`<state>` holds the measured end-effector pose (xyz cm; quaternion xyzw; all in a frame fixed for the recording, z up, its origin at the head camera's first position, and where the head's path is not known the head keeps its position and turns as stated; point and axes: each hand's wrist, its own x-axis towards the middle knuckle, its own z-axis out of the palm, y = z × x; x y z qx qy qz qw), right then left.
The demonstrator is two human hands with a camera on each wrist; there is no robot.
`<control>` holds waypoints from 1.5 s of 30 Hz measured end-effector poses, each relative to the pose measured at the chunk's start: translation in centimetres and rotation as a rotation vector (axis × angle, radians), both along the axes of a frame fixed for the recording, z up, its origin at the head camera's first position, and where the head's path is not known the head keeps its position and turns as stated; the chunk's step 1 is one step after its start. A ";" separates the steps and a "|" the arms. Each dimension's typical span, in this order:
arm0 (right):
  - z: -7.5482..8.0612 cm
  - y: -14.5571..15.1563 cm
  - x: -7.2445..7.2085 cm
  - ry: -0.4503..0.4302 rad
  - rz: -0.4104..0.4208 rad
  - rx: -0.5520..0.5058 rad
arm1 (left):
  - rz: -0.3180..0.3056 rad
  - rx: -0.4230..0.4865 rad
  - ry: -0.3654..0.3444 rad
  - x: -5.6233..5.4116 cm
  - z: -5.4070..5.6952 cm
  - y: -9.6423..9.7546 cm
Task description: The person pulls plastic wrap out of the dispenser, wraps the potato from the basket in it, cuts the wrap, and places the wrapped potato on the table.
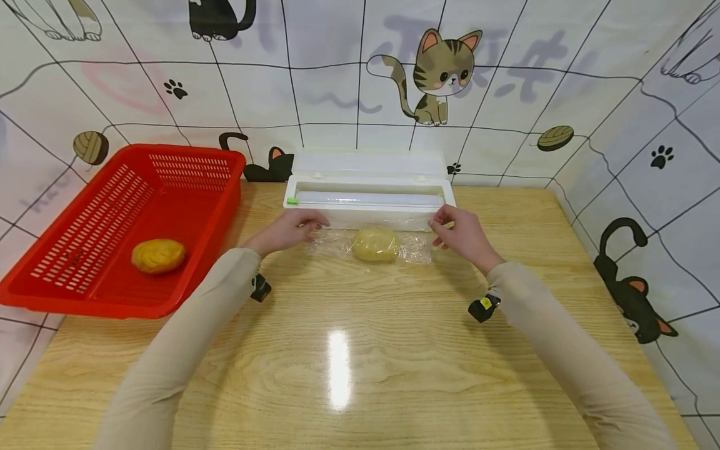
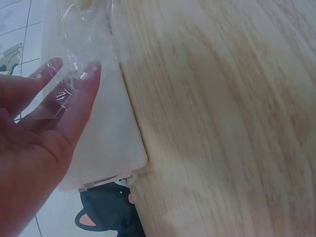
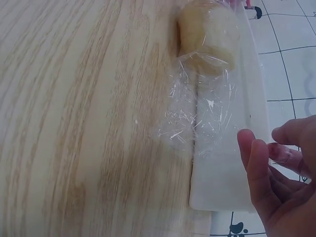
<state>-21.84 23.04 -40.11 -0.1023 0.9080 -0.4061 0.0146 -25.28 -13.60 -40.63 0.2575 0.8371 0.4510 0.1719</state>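
Observation:
A yellow oval, potato-like item [image 1: 375, 244] lies under clear plastic wrap [image 1: 415, 249] in front of the white cling film box [image 1: 368, 219]. The box's lid [image 1: 368, 164] is up, and a film roll [image 1: 368, 199] sits inside. At the box's left front corner, my left hand [image 1: 292, 230] pinches the film, which stretches across the thumb and finger [image 2: 85, 94] in the left wrist view. By the right front corner, my right hand [image 1: 462, 232] has thumb and index finger [image 3: 291, 157] close together, pinching film there. In the right wrist view its other fingers stand apart.
A red plastic basket [image 1: 225, 206] stands at the left, holding another yellow oval item [image 1: 159, 255]. The wooden table [image 1: 405, 362] runs up to a cat-printed wall covering [image 1: 326, 94] behind the box and on the right.

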 end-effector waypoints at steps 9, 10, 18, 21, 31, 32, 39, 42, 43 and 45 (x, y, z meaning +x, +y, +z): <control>-0.5 -0.3 0.4 -0.029 -0.030 -0.067 | -0.038 -0.026 0.188 -0.1 -0.6 0.0; -0.6 -0.4 0.5 -0.024 -0.029 -0.071 | -0.046 -0.024 0.204 -0.1 -0.8 -0.1; -1.7 -0.5 1.2 0.090 -0.005 -0.019 | -0.066 -0.033 0.287 -0.5 -2.0 -0.6; -2.1 -0.4 1.4 0.106 -0.002 -0.014 | -0.071 -0.035 0.284 -0.4 -2.0 -0.7; -3.4 0.4 2.0 0.095 0.052 0.042 | -0.155 -0.109 0.315 -0.2 -2.7 -1.8; -3.5 0.5 2.0 0.099 0.068 0.055 | -0.167 -0.143 0.323 -0.1 -2.8 -1.9; -3.7 0.2 2.1 0.210 0.221 0.276 | -0.262 -0.315 0.452 0.5 -3.4 -1.9; -3.3 -0.2 2.1 0.305 0.250 0.434 | -0.228 -0.410 0.526 0.9 -3.1 -1.5; -3.2 -0.4 2.1 0.336 0.263 0.482 | -0.219 -0.460 0.561 1.1 -2.9 -1.3; -3.0 -0.9 2.1 0.375 0.279 0.570 | -0.205 -0.593 0.627 1.5 -2.7 -0.9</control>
